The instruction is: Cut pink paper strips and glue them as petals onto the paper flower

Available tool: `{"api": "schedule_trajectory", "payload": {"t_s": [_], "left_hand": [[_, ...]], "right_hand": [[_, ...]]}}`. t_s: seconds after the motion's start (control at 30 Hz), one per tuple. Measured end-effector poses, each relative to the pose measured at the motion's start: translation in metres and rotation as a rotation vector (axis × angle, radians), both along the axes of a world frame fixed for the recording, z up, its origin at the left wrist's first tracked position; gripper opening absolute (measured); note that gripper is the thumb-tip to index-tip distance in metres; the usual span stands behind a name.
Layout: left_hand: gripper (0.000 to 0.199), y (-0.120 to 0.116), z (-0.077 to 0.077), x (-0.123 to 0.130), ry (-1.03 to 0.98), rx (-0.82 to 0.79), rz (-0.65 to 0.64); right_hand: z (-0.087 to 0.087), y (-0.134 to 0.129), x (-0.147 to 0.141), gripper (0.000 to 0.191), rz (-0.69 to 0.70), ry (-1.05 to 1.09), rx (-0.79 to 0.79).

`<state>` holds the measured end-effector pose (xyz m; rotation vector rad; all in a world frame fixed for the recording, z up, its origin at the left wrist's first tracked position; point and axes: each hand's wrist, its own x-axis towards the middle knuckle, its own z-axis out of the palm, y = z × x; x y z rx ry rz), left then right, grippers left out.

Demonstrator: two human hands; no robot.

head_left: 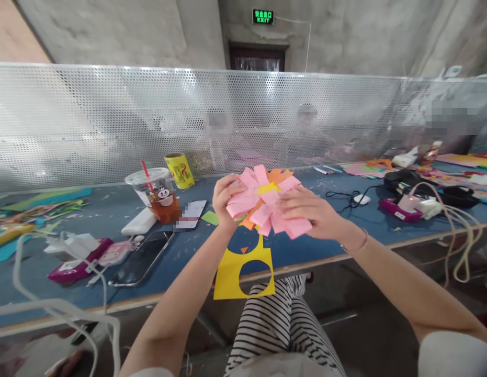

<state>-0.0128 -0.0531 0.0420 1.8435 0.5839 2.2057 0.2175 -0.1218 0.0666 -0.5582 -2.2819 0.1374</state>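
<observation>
Metal mesh, silver and perforated [110,123], stands along the far side of the blue counter [294,247]. Left of the hands, a clear plastic cup of brown drink with a red straw [165,207] stands in front of a tilted yellow printed cylinder [182,174]. Nearer lie a white rectangular block [139,221], a black smartphone [143,259] and a magenta-and-white power strip [80,264] trailing pale cables. On the right, a thin black cable [341,198], a second magenta power strip [400,210] and a black soft bundle [404,180] crowd the surface. Between the forearms, a yellow paper sheet with round cut-outs [225,272] overhangs the front edge, below the work.

Above the counter, a flower of looped pink paper strips with orange pieces and a yellow centre [271,199] is held between both hands. Its yellow centre faces up and partly toward the wearer; the loops radiate outward, so the form is roughly round, with only a slightly longer side-to-side axis. The left hand [226,196] has its fingers gripping the left loops; the right hand [312,207] has its fingers bent over the right ones, grasping them.
</observation>
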Motion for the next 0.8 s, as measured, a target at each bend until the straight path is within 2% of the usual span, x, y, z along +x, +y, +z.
{"api": "schedule_trajectory", "payload": {"t_s": [0.17, 0.27, 0.4, 0.5, 0.57, 0.8], "left_hand": [[0.020, -0.006, -0.004, -0.001, 0.052, 0.020, 0.024], [0.025, -0.006, -0.006, 0.001, 0.094, 0.092, 0.081], [0.023, -0.004, -0.007, -0.001, 0.254, 0.166, 0.220], [0.025, -0.003, -0.007, -0.002, 0.338, 0.241, 0.298], [0.025, -0.002, -0.006, -0.003, 0.357, 0.279, 0.302], [0.023, -0.003, -0.002, -0.002, 0.400, 0.376, 0.178]], "right_hand": [[-0.012, -0.013, 0.006, 0.062, -0.085, -0.190, 0.275], [-0.011, -0.013, 0.009, 0.070, -0.122, -0.217, 0.350], [-0.005, -0.012, 0.012, 0.074, -0.143, -0.233, 0.411], [0.002, -0.012, 0.013, 0.075, -0.123, -0.254, 0.436], [0.007, -0.012, 0.013, 0.074, -0.111, -0.292, 0.426], [0.011, -0.008, 0.012, 0.066, -0.030, -0.390, 0.351]]}}
